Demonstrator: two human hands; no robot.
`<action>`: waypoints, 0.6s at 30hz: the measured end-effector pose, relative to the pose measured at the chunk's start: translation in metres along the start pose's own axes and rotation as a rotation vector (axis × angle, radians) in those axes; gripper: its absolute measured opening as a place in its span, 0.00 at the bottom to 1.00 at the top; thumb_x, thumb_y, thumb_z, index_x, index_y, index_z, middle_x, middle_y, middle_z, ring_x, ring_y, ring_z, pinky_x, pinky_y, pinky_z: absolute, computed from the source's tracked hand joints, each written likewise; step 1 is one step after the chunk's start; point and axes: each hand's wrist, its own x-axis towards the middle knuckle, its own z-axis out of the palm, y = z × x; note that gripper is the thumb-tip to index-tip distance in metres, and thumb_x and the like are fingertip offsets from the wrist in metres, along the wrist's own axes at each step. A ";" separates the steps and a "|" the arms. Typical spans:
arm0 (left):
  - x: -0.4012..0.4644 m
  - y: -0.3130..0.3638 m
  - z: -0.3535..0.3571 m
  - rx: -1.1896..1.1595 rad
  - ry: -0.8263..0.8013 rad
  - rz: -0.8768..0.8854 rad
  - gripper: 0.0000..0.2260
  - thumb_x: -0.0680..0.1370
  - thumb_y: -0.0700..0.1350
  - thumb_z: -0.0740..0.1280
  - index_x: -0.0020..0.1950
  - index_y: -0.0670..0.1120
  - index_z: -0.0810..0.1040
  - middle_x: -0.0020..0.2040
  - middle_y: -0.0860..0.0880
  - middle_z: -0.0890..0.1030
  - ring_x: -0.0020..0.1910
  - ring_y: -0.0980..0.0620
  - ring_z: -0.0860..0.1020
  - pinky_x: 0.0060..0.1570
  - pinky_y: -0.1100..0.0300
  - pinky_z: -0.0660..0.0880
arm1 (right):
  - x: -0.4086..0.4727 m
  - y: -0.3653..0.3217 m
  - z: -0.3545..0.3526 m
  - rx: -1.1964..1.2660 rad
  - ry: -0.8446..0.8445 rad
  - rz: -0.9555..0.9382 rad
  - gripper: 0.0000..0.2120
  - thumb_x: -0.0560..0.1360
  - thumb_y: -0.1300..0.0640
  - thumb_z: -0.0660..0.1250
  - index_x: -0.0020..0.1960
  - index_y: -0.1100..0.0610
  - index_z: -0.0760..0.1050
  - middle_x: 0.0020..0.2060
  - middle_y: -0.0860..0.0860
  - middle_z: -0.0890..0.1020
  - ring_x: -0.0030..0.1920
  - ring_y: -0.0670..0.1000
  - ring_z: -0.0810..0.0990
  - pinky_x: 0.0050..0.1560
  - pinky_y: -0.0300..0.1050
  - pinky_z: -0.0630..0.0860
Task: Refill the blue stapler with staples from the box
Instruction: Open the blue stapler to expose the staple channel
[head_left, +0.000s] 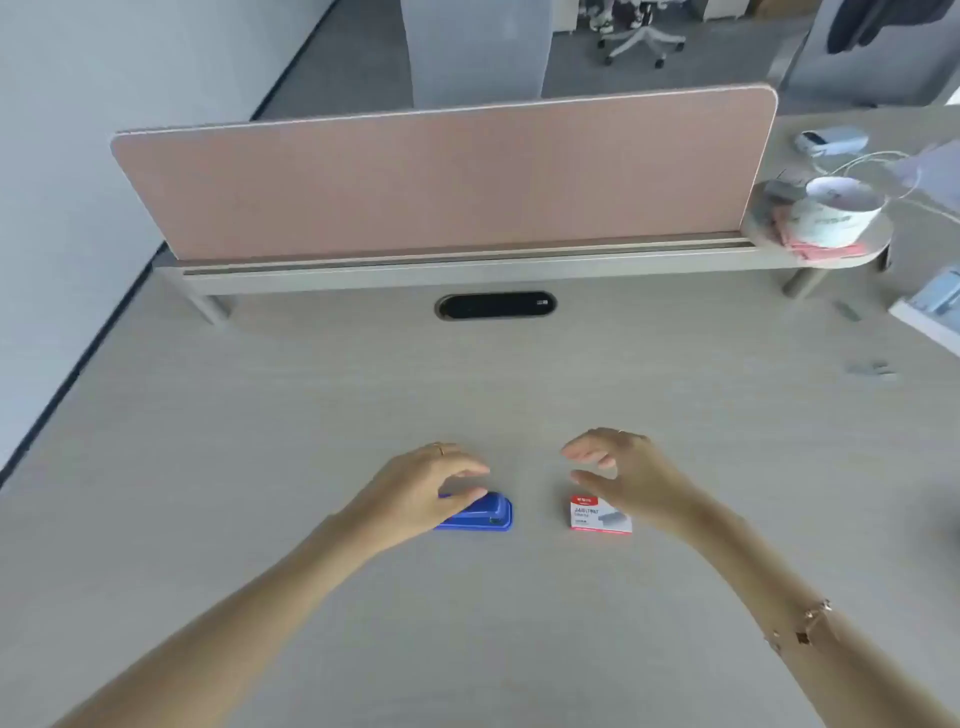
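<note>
A: Pale wood-grain worktop (467, 389) is filling most of the view, with a pink divider panel (441, 176) standing along its far edge and a dark oval cable port (495, 305) sitting just in front of it.

B: Where is the blue stapler (485, 514) lying?

A: It is lying flat on the worktop near the front, partly under the left hand (421, 491). That hand is hovering over its left end with fingers spread and curled; whether the thumb is touching it, I cannot tell.

B: And the staple box (600, 514)?

A: It is sitting closed, just to the right of the stapler, the two apart. Its red and white lid is facing up.

B: What is the right hand (623, 478) doing?

A: It is hanging above the box's far right corner, fingers wide and loosely bent, gripping nothing. A thin bracelet (802, 626) is showing on that forearm.

B: Anything off to the side?

A: A white cup (836, 215) is standing on a round shelf end at far right.
</note>
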 end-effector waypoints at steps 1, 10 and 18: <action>-0.001 -0.006 0.009 -0.001 -0.004 -0.001 0.12 0.76 0.53 0.67 0.59 0.56 0.78 0.49 0.65 0.75 0.47 0.68 0.70 0.47 0.77 0.65 | 0.005 0.008 0.010 -0.020 -0.012 -0.011 0.09 0.73 0.60 0.67 0.53 0.53 0.78 0.47 0.43 0.79 0.44 0.33 0.74 0.54 0.34 0.73; 0.006 -0.052 0.070 -0.066 0.220 0.084 0.18 0.67 0.63 0.67 0.55 0.60 0.78 0.55 0.65 0.75 0.50 0.65 0.76 0.48 0.72 0.70 | 0.021 0.054 0.078 -0.146 -0.013 -0.103 0.13 0.71 0.48 0.65 0.55 0.40 0.73 0.51 0.35 0.74 0.47 0.33 0.69 0.48 0.34 0.68; 0.013 -0.058 0.095 -0.292 0.406 0.074 0.15 0.64 0.47 0.80 0.46 0.63 0.82 0.49 0.60 0.80 0.47 0.60 0.79 0.43 0.73 0.71 | 0.019 0.069 0.103 -0.217 0.170 -0.272 0.13 0.70 0.44 0.68 0.54 0.43 0.77 0.44 0.37 0.73 0.45 0.39 0.65 0.52 0.27 0.56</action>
